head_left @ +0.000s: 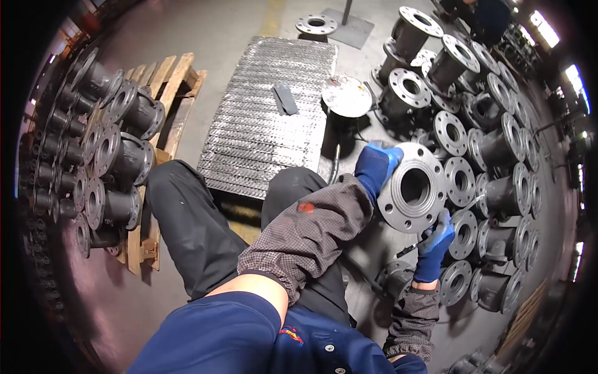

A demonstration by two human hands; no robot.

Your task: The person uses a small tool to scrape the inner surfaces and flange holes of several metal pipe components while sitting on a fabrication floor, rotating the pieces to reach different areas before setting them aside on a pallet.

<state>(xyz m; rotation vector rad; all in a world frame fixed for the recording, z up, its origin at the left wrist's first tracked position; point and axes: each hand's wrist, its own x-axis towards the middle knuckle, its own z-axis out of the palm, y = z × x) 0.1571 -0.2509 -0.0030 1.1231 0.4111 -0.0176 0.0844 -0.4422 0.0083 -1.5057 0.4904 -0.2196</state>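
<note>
My left hand (377,163), in a blue glove, is closed on the upper left rim of a grey flanged pipe fitting (398,210). Its round face is turned up toward me, with bolt holes around a dark central bore. My right hand (436,244), gloved in blue too, is closed around a slim dark pen-like tool (406,250) just below the flange's lower right edge. Whether these fingers touch the rim I cannot tell. The flange face hides the fitting's body.
Many grey flanged fittings (450,133) stand and lie stacked on the right. More fittings (118,209) rest by a wooden pallet (177,118) on the left. Ahead is a ridged metal platform (249,124) bearing a dark flat piece (284,100). A round-topped stool (346,96) stands beside it.
</note>
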